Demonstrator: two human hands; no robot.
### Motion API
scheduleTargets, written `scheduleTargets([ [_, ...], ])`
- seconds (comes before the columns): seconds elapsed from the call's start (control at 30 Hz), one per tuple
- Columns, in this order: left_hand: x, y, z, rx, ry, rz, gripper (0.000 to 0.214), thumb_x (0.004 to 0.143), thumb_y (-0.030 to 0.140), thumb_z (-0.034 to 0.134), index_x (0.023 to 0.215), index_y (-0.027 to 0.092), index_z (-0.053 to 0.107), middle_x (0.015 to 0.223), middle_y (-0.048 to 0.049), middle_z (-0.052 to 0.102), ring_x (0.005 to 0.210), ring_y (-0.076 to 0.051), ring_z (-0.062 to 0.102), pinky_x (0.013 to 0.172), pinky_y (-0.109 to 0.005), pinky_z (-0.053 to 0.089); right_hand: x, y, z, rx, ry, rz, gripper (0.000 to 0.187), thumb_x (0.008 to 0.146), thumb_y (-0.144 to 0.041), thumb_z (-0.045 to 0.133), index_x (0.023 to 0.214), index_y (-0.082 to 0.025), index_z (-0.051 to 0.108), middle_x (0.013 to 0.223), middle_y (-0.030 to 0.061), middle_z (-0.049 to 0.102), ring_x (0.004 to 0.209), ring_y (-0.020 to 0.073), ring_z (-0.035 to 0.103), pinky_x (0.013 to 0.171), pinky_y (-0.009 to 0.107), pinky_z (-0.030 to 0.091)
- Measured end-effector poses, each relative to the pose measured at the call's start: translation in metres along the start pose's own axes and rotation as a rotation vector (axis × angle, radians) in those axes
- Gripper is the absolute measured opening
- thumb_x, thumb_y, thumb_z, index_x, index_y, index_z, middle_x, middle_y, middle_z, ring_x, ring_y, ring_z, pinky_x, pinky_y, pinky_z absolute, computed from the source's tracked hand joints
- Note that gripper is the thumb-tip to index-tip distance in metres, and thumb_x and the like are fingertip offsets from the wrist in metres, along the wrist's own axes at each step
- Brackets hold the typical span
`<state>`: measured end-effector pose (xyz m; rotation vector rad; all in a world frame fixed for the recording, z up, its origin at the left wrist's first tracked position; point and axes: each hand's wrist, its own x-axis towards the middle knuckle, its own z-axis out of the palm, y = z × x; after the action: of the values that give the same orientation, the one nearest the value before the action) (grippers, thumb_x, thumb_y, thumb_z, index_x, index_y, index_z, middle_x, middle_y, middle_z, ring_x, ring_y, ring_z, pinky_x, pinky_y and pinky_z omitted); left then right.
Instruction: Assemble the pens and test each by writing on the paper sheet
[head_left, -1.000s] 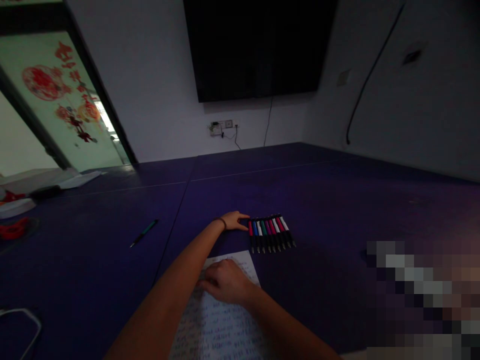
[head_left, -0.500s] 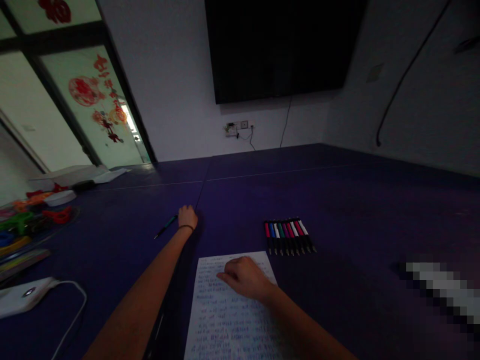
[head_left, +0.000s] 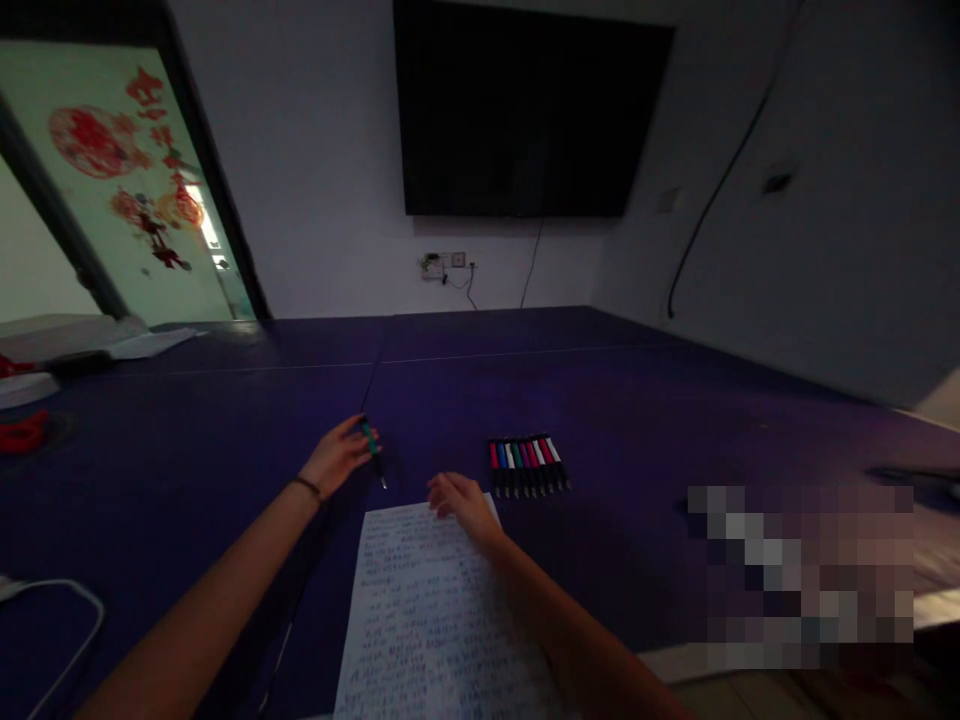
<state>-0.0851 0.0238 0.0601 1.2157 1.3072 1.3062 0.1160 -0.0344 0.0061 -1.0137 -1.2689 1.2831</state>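
Observation:
A green and black pen (head_left: 372,447) is gripped in the fingers of my left hand (head_left: 341,458), its silver tip pointing down and a little right, over the purple tabletop. My right hand (head_left: 462,502) is over the top right of a handwritten sheet of paper (head_left: 420,610); its fingers are bent and blurred, and I see nothing in them. To the right of it, a row of several pens (head_left: 529,467) in pink, blue, white, green and purple lies side by side, tips toward me.
A white cable (head_left: 94,600) curves at the lower left. Papers (head_left: 154,343), a white roll (head_left: 26,390) and a red item (head_left: 22,432) lie at the far left. A pixelated patch (head_left: 799,580) covers the right edge. A dark television (head_left: 532,110) hangs behind.
My left hand has taken hold of the green pen that lay on the table and turned it tip down. My right hand has shifted toward the sheet's top edge. The view has swung right.

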Motion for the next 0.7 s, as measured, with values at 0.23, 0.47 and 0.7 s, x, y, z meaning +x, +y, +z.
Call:
scheduleTargets([
  [0.23,-0.059,-0.029,0.080,-0.558,-0.462,-0.227,0.058,0.066,-0.001,0.054,0.118,0.021,0.041,0.082,-0.0035,0.058,0.079,-0.013,0.059,0.075,-0.027,0.047,0.004,-0.009,-0.016,0.699,-0.267,0.419,0.060,0.079,-0.060,0.015,0.078,-0.014,0.052,0.068,0.0067,0.058,0.069,0.0181,0.057,0.076,0.037,0.040],
  [0.47,-0.048,-0.053,0.086,-0.633,-0.449,-0.240,0.053,0.064,0.002,0.059,0.113,0.020,0.047,0.084,-0.0049,0.059,0.075,-0.014,0.059,0.073,-0.029,0.047,0.004,0.001,-0.017,0.458,-0.239,0.396,0.061,0.077,-0.062,0.008,0.077,-0.018,0.049,0.075,0.0083,0.061,0.079,0.0201,0.057,0.076,0.039,0.040],
  [0.7,-0.044,-0.054,0.084,-0.731,-0.368,-0.257,0.048,0.066,0.002,0.057,0.111,0.018,0.048,0.086,-0.0065,0.061,0.080,-0.015,0.060,0.077,-0.029,0.046,0.004,-0.007,-0.007,0.046,-0.089,0.172,0.055,0.078,-0.060,0.018,0.086,-0.020,0.055,0.081,0.0074,0.062,0.082,0.0202,0.058,0.077,0.040,0.041],
])
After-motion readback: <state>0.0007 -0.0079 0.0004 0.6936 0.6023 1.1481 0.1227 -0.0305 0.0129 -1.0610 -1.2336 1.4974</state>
